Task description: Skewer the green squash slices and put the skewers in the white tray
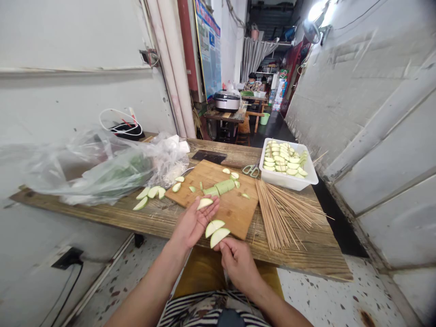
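My left hand is turned palm up over the front of the wooden cutting board. It holds a half-round zucchini slice across its fingers. My right hand pinches a thin skewer, mostly hidden by the fingers, with two zucchini slices threaded on it. These hang just right of my left hand, near the board's front edge. A cut length of zucchini lies mid-board, with several loose pieces around it. More slices rest on the table left of the board.
Bamboo skewers lie fanned out right of the board. Behind them stands a white tub of skewered slices. Green-handled scissors sit beside it. Plastic bags cover the table's left side. A person sits far back.
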A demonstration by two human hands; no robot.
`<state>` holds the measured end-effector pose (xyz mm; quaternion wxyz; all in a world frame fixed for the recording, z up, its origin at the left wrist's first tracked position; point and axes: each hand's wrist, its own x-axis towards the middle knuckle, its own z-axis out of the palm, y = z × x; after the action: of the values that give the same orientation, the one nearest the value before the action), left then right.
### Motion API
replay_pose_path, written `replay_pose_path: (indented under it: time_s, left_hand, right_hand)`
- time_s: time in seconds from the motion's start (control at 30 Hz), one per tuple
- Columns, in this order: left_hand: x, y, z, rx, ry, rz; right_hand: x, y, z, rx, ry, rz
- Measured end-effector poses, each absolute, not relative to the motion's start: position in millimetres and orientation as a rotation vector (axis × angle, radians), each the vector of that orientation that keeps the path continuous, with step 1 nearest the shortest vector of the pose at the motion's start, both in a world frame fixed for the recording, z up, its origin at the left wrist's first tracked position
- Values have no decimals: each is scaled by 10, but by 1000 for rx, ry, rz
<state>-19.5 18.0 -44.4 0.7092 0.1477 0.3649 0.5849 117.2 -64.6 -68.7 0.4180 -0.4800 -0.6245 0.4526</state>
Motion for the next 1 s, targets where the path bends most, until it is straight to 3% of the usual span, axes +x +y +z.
replay_pose_path:
  time_s: [1.0]
  left_hand:
    - [-23, 109, -359, 388, 886, 1307]
  right_hand:
    - [1143, -629, -658, -1167, -1598, 1049]
